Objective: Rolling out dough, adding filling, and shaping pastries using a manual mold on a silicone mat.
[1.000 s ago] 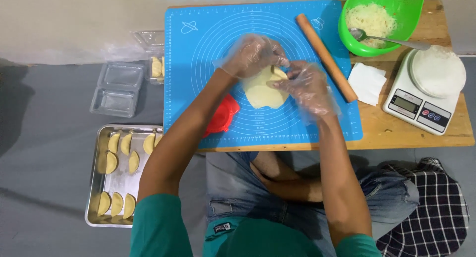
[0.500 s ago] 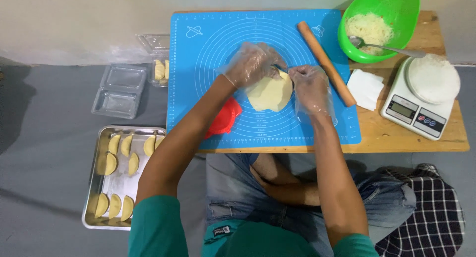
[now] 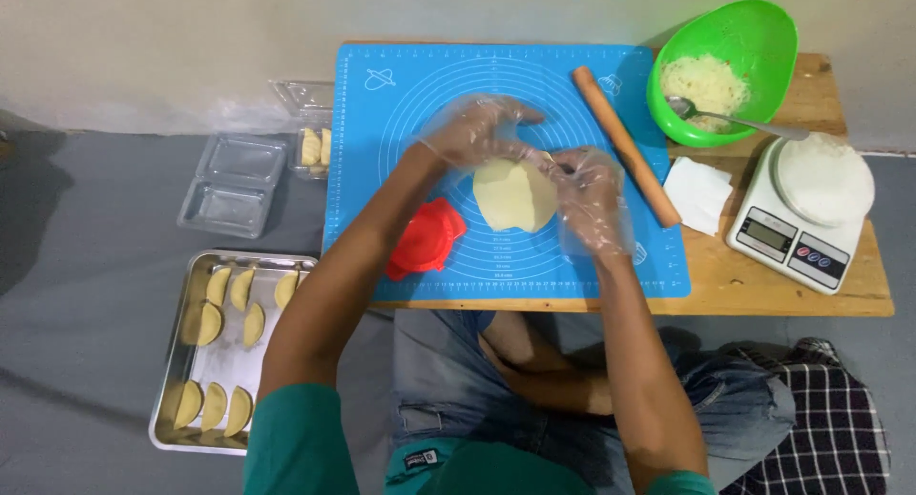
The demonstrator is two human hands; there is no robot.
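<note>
- Tabletop (image 3: 763,290): low wooden board, carries everything below.
- Blue silicone pastry mat (image 3: 401,94): covers most of tabletop, ring guides printed on it.
- Green bowl (image 3: 754,37): far right corner, pale shredded filling inside w/ metal spoon (image 3: 735,121); well apart from hands.
- White kitchen scale (image 3: 797,218): right edge, white round lump on its platform.
- Wooden rolling pin (image 3: 625,144): on mat, lies diagonal, just beside right hand's far side.
- Dough round (image 3: 510,199): pale flat disc, mat centre, near-circular so no real long axis; lies toward the person from both sets of fingers, which meet at its far-right rim.
- Red dumpling press (image 3: 425,237): on mat, left of dough, partly under left forearm.
- Left hand (image 3: 477,132): clear plastic glove, fingers curled narrow, pinching dough's far edge.
- Right hand (image 3: 587,194): gloved, fingers narrow, pinched on same rim; lies alongside dough's right side, so the nearer hand.
- Off tabletop, on floor: steel tray (image 3: 170,400) w/ folded half-moon pastries; clear plastic containers (image 3: 234,185).
</note>
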